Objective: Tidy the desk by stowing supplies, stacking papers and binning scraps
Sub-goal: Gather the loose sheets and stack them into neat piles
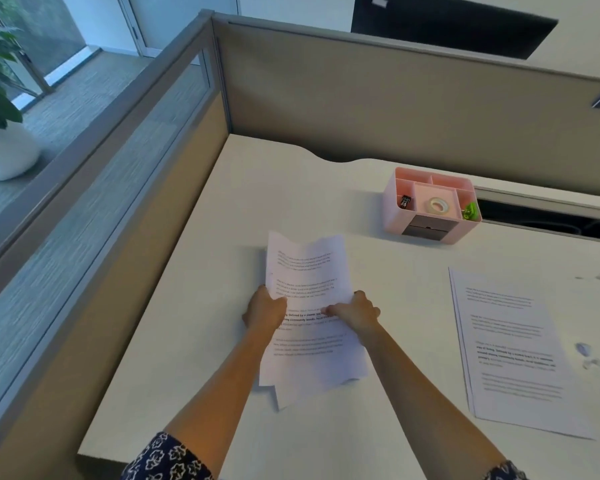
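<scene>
A loose sheaf of printed papers [309, 271] is held over the middle of the white desk [222, 393]. My left hand [264, 311] grips its left edge and my right hand [355, 313] grips its right edge, thumbs on top. The lower sheets fan out unevenly below my wrists. A second set of printed papers [513, 355] lies flat on the desk to the right. Small paper scraps [584, 349] are scattered at the far right edge. A pink desk organiser [395, 216] stands behind, holding a tape roll [437, 205], a green item [471, 211] and a small dark object [405, 201].
Grey cubicle partitions [361, 98] close off the desk at the back and left. An open cable slot [541, 220] runs along the back right of the desk. A potted plant [0, 133] stands on the floor beyond the left partition.
</scene>
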{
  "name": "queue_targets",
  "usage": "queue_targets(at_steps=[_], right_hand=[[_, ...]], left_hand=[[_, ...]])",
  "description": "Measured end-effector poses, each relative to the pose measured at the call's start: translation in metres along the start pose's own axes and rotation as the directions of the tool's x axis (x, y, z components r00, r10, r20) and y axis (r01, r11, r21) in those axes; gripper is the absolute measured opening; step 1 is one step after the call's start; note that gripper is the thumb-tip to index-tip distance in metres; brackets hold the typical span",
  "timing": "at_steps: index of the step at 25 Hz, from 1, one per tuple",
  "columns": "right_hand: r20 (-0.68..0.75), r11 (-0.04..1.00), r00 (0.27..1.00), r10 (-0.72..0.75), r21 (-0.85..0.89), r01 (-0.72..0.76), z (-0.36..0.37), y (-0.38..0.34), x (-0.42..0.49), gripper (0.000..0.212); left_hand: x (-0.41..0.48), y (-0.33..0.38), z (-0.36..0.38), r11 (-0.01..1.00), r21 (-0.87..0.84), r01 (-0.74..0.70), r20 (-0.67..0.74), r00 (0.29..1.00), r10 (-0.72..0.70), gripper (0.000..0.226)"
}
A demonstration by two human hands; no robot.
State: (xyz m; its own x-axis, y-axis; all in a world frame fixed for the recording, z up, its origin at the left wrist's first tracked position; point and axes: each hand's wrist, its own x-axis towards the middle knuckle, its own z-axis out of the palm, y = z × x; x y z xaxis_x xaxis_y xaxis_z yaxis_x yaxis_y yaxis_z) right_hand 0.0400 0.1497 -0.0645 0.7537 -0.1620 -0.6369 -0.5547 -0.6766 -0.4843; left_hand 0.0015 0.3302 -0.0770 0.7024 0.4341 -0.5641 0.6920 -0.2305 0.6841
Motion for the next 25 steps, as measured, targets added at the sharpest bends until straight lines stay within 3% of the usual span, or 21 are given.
queue_targets(at_steps=[3,5,7,12,17,20,25], right_hand=[[0.026,0.949,1.0,0.008,0.315,-0.016,0.001,0.001,-0.005,0.071],[0.016,0.822,1.0,-0.005,0.569,-0.005,-0.009,0.0,-0.01,0.064],[-0.03,0.73,0.998,-0.055,0.681,0.061,-0.028,-0.004,-0.013,0.055],[-0.266,0.671,0.915,-0.305,0.622,0.404,-0.085,-0.032,-0.025,0.027],[-0.389,0.482,0.801,-0.456,0.648,0.589,-0.117,-0.051,-0.037,0.029],[-0.394,0.391,0.762,-0.514,0.683,0.617,-0.118,-0.047,-0.043,0.041],[-0.311,0.426,0.801,-0.512,0.718,0.551,-0.1,-0.037,-0.036,0.06]], left_hand=[[-0.011,0.013,-0.001,0.961,-0.269,-0.064,0.128,0.987,0.102,0.031],[-0.018,0.026,-0.01,0.926,-0.344,-0.155,0.151,0.964,0.218,0.031],[-0.024,0.042,-0.021,0.882,-0.412,-0.23,0.16,0.934,0.318,0.031],[-0.037,0.094,-0.038,0.759,-0.572,-0.312,0.091,0.895,0.437,0.029],[-0.051,0.13,-0.049,0.655,-0.607,-0.451,0.0,0.823,0.568,0.034],[-0.052,0.128,-0.049,0.644,-0.573,-0.506,-0.034,0.8,0.599,0.039],[-0.049,0.108,-0.033,0.738,-0.496,-0.458,0.015,0.845,0.535,0.038]])
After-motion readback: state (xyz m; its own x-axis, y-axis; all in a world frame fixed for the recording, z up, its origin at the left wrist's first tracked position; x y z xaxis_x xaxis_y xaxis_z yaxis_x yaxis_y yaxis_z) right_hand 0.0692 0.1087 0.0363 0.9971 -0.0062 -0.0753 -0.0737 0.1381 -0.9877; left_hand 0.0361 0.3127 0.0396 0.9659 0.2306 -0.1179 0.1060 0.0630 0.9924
